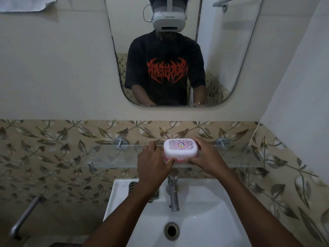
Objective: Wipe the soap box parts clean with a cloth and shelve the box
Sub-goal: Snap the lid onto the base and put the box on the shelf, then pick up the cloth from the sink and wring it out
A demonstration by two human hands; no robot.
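Observation:
The soap box [180, 147] is white with a patterned lid and a pink base, and its lid is on. It sits on the glass shelf [114, 155] above the sink, near the shelf's middle. My left hand [153, 162] grips its left end, thumb at the front edge. Its right end is held by my right hand [204, 155], fingers wrapped behind it. A dark patterned cloth [132, 186] lies on the sink's back left corner, mostly hidden by my left forearm.
A chrome tap [172, 191] rises below the shelf over the white sink [204, 207]. A mirror [178, 50] hangs above. A metal pipe [25, 216] runs at the lower left. A pale towel [28, 4] hangs at the top left.

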